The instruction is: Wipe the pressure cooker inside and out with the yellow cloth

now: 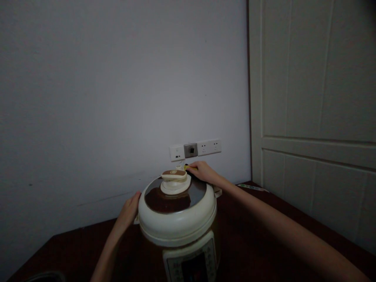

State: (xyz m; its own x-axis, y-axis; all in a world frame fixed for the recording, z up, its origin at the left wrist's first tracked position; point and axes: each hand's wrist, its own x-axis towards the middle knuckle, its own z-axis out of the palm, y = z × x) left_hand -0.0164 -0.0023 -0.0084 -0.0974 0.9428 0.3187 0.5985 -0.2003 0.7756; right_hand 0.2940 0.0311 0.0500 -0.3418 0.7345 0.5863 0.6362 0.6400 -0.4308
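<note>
A white electric pressure cooker (176,223) with a dark, shiny lid top stands in front of me. Its lid handle (174,176) is white with a brown top. At the cooker's left rim, by a side handle, my left hand (129,209) is closed against it, its fingertips partly hidden behind the body. My right hand (202,171) reaches over the lid's back right. Pinched in its fingers is a small yellow-and-black thing (186,168), too small to name, close to a small white valve knob (178,167) behind the lid handle.
The cooker stands on a dark red tabletop (241,235) against a pale wall. Wall sockets (209,147) sit just behind it. On the right is a white panelled door (317,117). A patterned strip (252,187) lies near the back right edge; a dark round rim (47,276) shows at bottom left.
</note>
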